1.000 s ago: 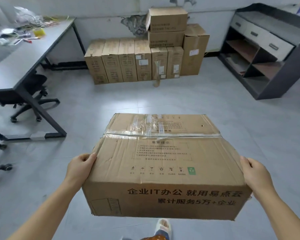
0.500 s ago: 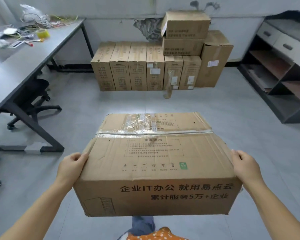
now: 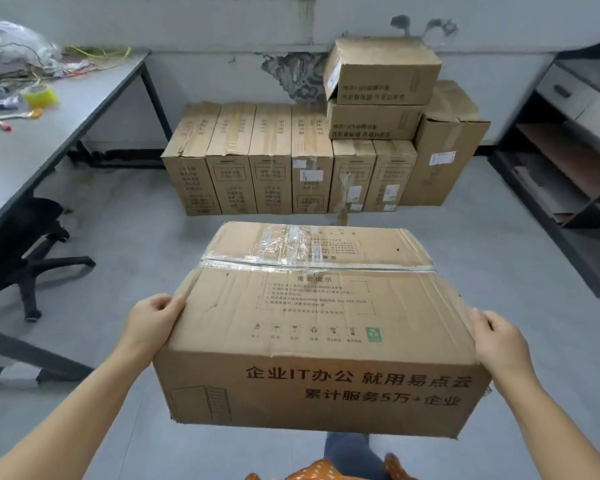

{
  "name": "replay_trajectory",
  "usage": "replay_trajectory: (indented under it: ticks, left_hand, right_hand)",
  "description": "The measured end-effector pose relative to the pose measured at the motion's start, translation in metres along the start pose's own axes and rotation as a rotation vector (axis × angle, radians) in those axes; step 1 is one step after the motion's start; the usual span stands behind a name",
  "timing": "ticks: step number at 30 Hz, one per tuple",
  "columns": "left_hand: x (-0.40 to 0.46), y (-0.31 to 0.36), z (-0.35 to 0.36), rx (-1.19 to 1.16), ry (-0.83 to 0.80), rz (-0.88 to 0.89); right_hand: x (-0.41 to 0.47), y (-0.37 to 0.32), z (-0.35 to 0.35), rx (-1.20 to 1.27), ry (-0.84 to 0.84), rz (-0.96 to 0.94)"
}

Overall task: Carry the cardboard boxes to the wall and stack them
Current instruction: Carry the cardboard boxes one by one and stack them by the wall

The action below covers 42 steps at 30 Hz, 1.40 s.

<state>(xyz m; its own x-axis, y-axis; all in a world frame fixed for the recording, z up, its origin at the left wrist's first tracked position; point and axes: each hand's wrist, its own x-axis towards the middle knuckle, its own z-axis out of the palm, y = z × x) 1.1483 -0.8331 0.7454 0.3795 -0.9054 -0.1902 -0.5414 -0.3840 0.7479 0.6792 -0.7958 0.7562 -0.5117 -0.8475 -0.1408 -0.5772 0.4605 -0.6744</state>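
Note:
I carry a large taped cardboard box (image 3: 312, 313) with black printed text, held level in front of me above the floor. My left hand (image 3: 149, 320) grips its left side and my right hand (image 3: 497, 341) grips its right side, fingers curled over the edges. Ahead, against the wall, stands a row of upright cardboard boxes (image 3: 267, 161). Two flat boxes (image 3: 381, 88) lie stacked on the right part of that row, and a taller box (image 3: 444, 150) stands at its right end.
A grey desk (image 3: 42, 133) with cables, tape and a plastic bag runs along the left, a black office chair (image 3: 25, 244) under it. A dark shelf unit with drawers (image 3: 568, 150) lines the right. Grey floor (image 3: 136, 209) lies between me and the boxes.
The stacked boxes at the wall have grown larger and nearer as I walk forward with the box. Both hands keep the same grip.

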Motion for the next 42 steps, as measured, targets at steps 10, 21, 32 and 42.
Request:
replay_trajectory:
  ticks: [10,21,32,42]
  left_hand:
    - [0.188,0.092,0.063,-0.109,0.063,-0.103]
    - [0.395,0.141,0.061,-0.089,0.16,-0.146]
    - [0.663,0.196,0.008,0.014,0.141,-0.057]
    - [0.85,0.26,0.044,0.015,0.15,-0.063]
  right_hand:
    - [0.25,-0.123,0.053,0.0,-0.093,-0.093]
    - [0.438,-0.273,0.164,0.003,-0.15,-0.172]
    - [0.56,-0.433,0.288,0.077,-0.097,-0.106]
    - [0.721,-0.518,0.356,0.045,-0.066,-0.113]
